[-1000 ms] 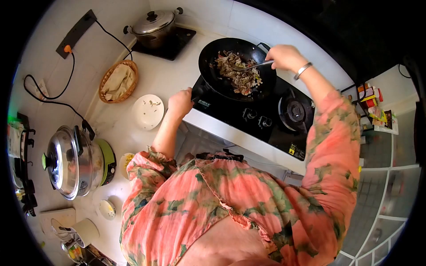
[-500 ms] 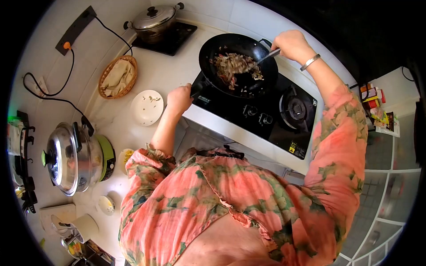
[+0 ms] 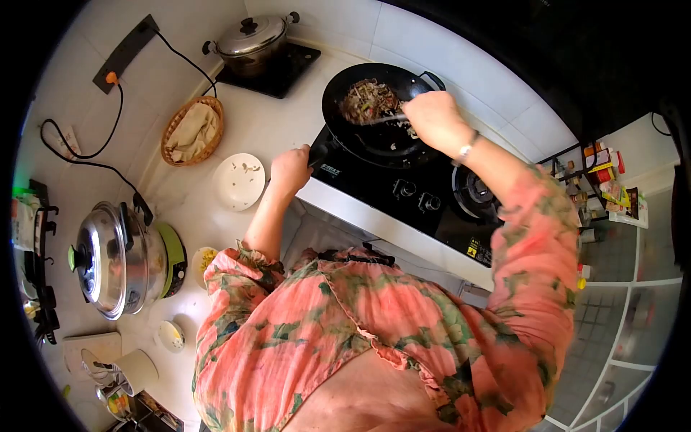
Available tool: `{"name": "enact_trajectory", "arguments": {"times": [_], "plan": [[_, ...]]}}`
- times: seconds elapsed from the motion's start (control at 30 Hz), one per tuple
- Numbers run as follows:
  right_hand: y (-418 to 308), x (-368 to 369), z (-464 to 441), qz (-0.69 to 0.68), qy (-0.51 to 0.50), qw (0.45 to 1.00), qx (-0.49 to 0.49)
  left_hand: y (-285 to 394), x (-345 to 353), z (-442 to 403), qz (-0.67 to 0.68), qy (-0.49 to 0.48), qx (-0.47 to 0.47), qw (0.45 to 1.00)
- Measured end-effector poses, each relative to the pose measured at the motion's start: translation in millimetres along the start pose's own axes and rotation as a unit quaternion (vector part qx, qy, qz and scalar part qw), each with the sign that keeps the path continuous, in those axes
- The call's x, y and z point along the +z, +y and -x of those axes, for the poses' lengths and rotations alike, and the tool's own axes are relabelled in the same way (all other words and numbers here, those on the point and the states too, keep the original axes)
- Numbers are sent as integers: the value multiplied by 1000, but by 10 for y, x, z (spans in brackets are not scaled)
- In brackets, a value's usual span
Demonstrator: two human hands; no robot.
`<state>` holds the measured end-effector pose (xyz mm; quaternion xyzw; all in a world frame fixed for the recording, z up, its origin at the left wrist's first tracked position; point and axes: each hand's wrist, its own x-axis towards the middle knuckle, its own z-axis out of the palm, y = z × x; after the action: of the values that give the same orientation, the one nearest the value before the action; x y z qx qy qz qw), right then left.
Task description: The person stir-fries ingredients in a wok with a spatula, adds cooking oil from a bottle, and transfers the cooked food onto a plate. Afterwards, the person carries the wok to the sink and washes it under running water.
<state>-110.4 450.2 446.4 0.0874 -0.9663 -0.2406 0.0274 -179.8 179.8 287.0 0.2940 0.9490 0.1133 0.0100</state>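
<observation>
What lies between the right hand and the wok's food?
A metal cooking utensil, held by the right hand, reaches the food, as the head view shows.

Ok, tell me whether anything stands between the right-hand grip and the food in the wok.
Nothing visible stands in the way. The right-hand grip holds the utensil, whose end reaches the food inside the uncovered wok. The left-hand grip is off to the side, at the wok's handle.

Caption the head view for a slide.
Left hand grips wok handle; right hand holds utensil at food inside.
</observation>
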Motion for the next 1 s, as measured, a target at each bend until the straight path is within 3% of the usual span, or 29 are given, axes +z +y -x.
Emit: {"name": "enact_trajectory", "arguments": {"times": [0.1, 0.2, 0.3, 0.43, 0.57, 0.67, 0.7, 0.77, 0.83, 0.93, 1.0], "plan": [[239, 204, -242, -58, 20, 994, 85, -15, -10, -17, -3, -4, 3, 1000], [621, 55, -151, -147, -30, 975, 166, -18, -2, -14, -1, -15, 0, 1000], [879, -187, 88, -141, -70, 967, 200, -11, 16, -9, 3, -22, -7, 1000], [970, -47, 291, -113, -31, 972, 202, -4, -7, -11, 9, -29, -12, 999], [985, 463, 381, -108, -69, 980, 152, 4, -29, -18, 9, -34, -12, 999], [1194, 647, 487, -385, -104, 897, 190, 6, -9, -7, 0, -20, -4, 1000], [1196, 717, 520, -386, -105, 897, 190, 4, -11, -12, 2, -25, -2, 1000], [1072, 692, 655, -593, -155, 734, 294, 3, -22, -17, 5, -30, 1, 1000], [868, 909, 770, -639, -145, 677, 335, 18, -36, 1, 11, -23, -5, 1000], [739, 1088, 1079, -631, -170, 679, 336, 4, -20, -9, 6, -31, -2, 999], [766, 1077, 1355, -676, -109, 633, 361, 17, -36, -10, 6, -32, -3, 999]]}}
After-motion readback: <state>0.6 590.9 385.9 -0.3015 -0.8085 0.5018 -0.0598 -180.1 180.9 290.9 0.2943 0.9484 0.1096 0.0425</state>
